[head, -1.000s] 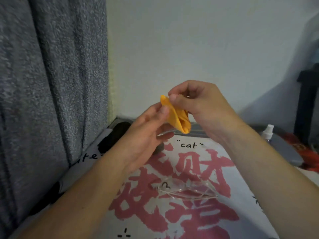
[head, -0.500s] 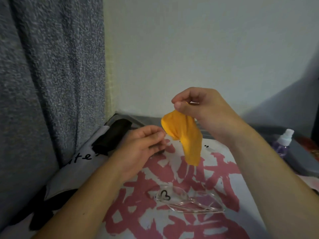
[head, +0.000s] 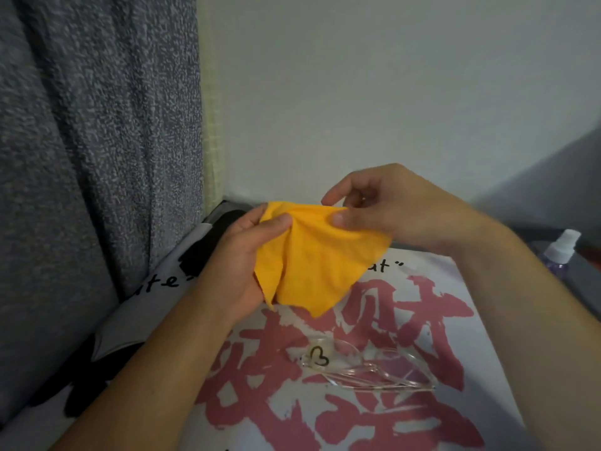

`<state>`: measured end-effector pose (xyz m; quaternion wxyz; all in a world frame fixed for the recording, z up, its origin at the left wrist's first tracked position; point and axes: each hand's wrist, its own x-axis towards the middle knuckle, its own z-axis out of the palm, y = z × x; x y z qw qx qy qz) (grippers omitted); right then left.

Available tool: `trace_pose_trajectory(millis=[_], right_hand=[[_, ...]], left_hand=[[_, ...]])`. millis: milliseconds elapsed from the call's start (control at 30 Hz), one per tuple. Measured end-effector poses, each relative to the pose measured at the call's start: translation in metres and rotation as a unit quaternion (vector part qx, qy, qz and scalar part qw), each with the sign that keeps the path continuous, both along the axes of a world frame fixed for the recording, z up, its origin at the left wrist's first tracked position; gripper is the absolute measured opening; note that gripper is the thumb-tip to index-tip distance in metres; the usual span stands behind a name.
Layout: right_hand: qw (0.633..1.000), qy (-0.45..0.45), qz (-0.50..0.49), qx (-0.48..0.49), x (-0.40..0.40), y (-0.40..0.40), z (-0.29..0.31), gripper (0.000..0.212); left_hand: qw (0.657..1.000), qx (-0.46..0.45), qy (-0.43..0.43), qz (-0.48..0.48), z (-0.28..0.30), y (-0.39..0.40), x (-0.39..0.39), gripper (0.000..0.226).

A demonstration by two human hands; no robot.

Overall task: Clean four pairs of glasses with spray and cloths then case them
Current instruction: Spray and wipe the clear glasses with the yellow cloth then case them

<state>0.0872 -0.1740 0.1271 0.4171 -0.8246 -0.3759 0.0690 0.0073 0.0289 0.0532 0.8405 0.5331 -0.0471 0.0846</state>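
Above the mat [head: 487, 320], at 12 o'clock from the glasses [head: 367, 366]: cloth [head: 318, 265] spread between left hand [head: 240, 265] and right hand [head: 390, 206], thumb and fingers of each pinching a top corner, probably opening it for wiping. Lying folded on the mat at 6 o'clock, unheld, within reach; spray [head: 561, 252] standing at 3 o'clock.

The orange cloth [head: 320, 258], a folded wad pinched between both hands a second ago and then a limp strip dangling from the right hand [head: 395, 209] alone, is now spread wide between the two hands. The left hand [head: 242, 265], which had let go and hung just beside the dangling cloth, grips its left edge again with thumb over the fabric. The right hand pinches the top edge, and the cloth's lower corner hangs below both hands.
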Motion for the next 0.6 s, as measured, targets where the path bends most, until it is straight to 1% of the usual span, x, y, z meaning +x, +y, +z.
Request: trace_pose_trajectory(millis=[67, 100, 133, 167, 200, 233, 267, 300, 333, 367, 400, 433, 467, 500, 533, 567, 600], right_hand=[[0.994, 0.035, 0.026, -0.105, 0.002, -0.010, 0.001, 0.011], [0.989, 0.038, 0.033, -0.139, 0.003, -0.016, 0.001, 0.008], [0.988, 0.042, 0.032, -0.146, 0.003, -0.018, 0.001, 0.007], [0.990, 0.046, 0.032, -0.129, 0.004, -0.020, -0.001, 0.009], [0.994, 0.066, 0.027, -0.080, 0.004, -0.020, -0.003, 0.013], [0.993, 0.118, 0.025, -0.003, 0.006, -0.018, -0.008, 0.014], [0.977, 0.195, 0.029, 0.076, 0.010, -0.016, -0.014, 0.018], [0.955, 0.266, 0.037, 0.125, 0.015, -0.012, -0.023, 0.035], [0.935, 0.325, 0.046, 0.137, 0.019, -0.007, -0.033, 0.060], [0.923, 0.363, 0.057, 0.112, 0.022, -0.002, -0.045, 0.082], [0.914, 0.391, 0.067, 0.082, 0.021, 0.004, -0.053, 0.089], [0.909, 0.403, 0.082, 0.061, 0.019, 0.008, -0.061, 0.079], [0.908, 0.407, 0.084, 0.058, 0.017, 0.012, -0.064, 0.057], [0.908, 0.405, 0.077, 0.075, 0.017, 0.015, -0.063, 0.035], [0.906, 0.404, 0.061, 0.106, 0.017, 0.016, -0.061, 0.021], [0.904, 0.401, 0.044, 0.141, 0.019, 0.015, -0.059, 0.014], [0.898, 0.402, 0.028, 0.178, 0.020, 0.015, -0.056, 0.013]], left_hand=[[1.000, 0.005, -0.005, 0.010, 0.002, 0.005, 0.000, 0.033], [1.000, 0.015, -0.004, 0.014, 0.002, 0.007, 0.000, 0.031], [1.000, 0.024, 0.001, 0.016, 0.002, 0.009, 0.000, 0.030], [0.999, 0.030, 0.006, 0.016, 0.002, 0.009, 0.000, 0.030], [0.999, 0.034, 0.011, 0.015, 0.002, 0.009, 0.000, 0.031], [0.999, 0.035, 0.018, 0.016, 0.003, 0.008, -0.001, 0.033], [0.999, 0.035, 0.027, 0.016, 0.003, 0.007, -0.001, 0.036], [0.999, 0.032, 0.036, 0.016, 0.003, 0.006, -0.002, 0.040], [0.998, 0.027, 0.046, 0.015, 0.003, 0.006, -0.002, 0.042], [0.998, 0.020, 0.056, 0.016, 0.004, 0.006, -0.002, 0.042], [0.998, 0.009, 0.067, 0.018, 0.004, 0.006, -0.002, 0.043], [0.997, -0.001, 0.080, 0.021, 0.005, 0.008, -0.002, 0.044], [0.995, -0.007, 0.092, 0.023, 0.005, 0.010, -0.001, 0.045], [0.994, -0.009, 0.101, 0.026, 0.005, 0.013, 0.000, 0.045], [0.994, -0.008, 0.108, 0.032, 0.005, 0.015, 0.000, 0.044], [0.993, -0.001, 0.113, 0.042, 0.005, 0.017, 0.000, 0.042], [0.992, 0.008, 0.116, 0.050, 0.004, 0.019, 0.000, 0.039]])
